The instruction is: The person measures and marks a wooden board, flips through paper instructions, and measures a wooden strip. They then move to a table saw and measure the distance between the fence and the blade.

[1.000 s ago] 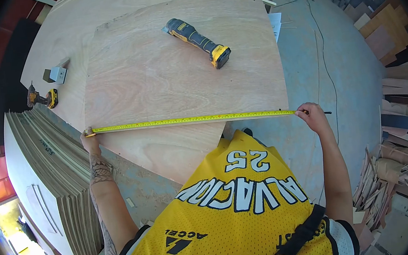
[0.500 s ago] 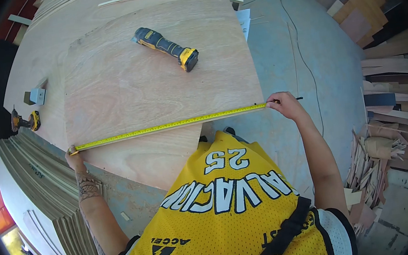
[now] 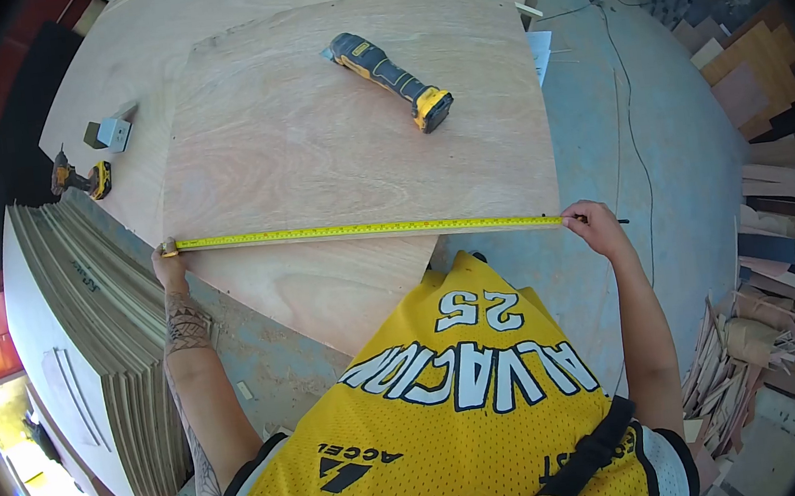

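- Yellow measuring tape (image 3: 367, 231): drawn out straight along the near edge of the upper plywood sheet (image 3: 339, 148), spanning between the two hands.
- Left hand (image 3: 170, 264): closed on the tape's left end, at the sheet's near-left corner.
- Right hand (image 3: 597, 225): thumb and finger pinch the tape's right end, just beyond the sheet's right edge; a slim dark item (image 3: 621, 221) sticks out past the hand, too small to identify with confidence.
- Yellow-and-black power tool (image 3: 391, 79): lies on the upper sheet, well apart from both hands.
- Lower plywood sheet (image 3: 325, 294): shows beneath the upper one.
- Cordless drill (image 3: 80, 177): sits at left, near a stack of boards (image 3: 99, 308).
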`<control>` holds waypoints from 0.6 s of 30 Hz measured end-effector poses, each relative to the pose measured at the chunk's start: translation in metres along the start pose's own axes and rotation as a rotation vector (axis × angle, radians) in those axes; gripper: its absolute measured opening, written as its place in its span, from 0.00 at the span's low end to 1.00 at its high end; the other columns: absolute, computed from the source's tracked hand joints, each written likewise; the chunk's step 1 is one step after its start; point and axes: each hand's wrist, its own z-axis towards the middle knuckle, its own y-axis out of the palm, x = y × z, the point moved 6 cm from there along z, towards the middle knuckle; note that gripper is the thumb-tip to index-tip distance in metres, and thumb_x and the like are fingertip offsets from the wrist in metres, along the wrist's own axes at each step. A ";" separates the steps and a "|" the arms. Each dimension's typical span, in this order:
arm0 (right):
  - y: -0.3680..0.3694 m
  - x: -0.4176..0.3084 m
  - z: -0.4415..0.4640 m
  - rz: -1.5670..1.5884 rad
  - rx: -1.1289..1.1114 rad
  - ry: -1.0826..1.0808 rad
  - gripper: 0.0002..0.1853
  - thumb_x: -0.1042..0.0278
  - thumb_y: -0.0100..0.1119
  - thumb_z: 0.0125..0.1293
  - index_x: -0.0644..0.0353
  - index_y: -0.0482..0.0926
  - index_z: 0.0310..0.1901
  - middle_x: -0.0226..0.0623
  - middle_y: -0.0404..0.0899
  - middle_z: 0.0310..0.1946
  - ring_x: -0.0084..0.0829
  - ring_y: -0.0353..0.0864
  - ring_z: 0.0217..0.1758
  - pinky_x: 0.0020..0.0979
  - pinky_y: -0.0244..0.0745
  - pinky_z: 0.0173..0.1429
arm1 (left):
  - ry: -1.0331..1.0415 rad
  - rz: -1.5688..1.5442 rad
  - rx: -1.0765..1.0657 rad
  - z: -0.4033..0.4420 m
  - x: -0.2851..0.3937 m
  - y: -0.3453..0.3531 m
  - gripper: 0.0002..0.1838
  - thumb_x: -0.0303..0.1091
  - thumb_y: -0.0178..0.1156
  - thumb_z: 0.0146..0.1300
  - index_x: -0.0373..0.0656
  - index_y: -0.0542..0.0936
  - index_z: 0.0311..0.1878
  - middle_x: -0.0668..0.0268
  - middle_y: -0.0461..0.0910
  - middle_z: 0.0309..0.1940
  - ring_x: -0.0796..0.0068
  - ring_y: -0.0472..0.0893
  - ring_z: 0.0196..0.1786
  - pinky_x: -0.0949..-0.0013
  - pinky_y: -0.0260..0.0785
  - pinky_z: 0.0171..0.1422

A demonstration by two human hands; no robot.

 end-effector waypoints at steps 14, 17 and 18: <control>0.001 -0.009 -0.004 -0.052 0.072 -0.020 0.08 0.70 0.72 0.73 0.64 0.93 0.48 0.44 0.91 0.41 0.44 0.89 0.43 0.41 0.83 0.51 | 0.466 -0.375 -0.504 -0.256 0.222 0.093 0.24 0.44 0.49 0.90 0.38 0.83 0.71 0.66 0.82 0.44 0.75 0.81 0.43 0.65 0.79 0.55; 0.001 -0.011 -0.006 -0.093 0.111 -0.030 0.07 0.70 0.72 0.73 0.62 0.93 0.47 0.44 0.90 0.40 0.45 0.88 0.44 0.43 0.82 0.51 | 0.392 -0.558 -0.860 -0.335 0.252 0.136 0.12 0.29 0.60 0.81 0.38 0.81 0.62 0.67 0.82 0.43 0.79 0.82 0.43 0.71 0.78 0.53; 0.001 -0.010 -0.006 -0.094 0.113 -0.028 0.07 0.70 0.72 0.73 0.62 0.93 0.47 0.44 0.90 0.40 0.45 0.88 0.44 0.43 0.82 0.51 | 0.350 -0.565 -0.956 -0.349 0.251 0.149 0.10 0.25 0.63 0.78 0.38 0.80 0.59 0.68 0.81 0.44 0.81 0.81 0.43 0.73 0.78 0.52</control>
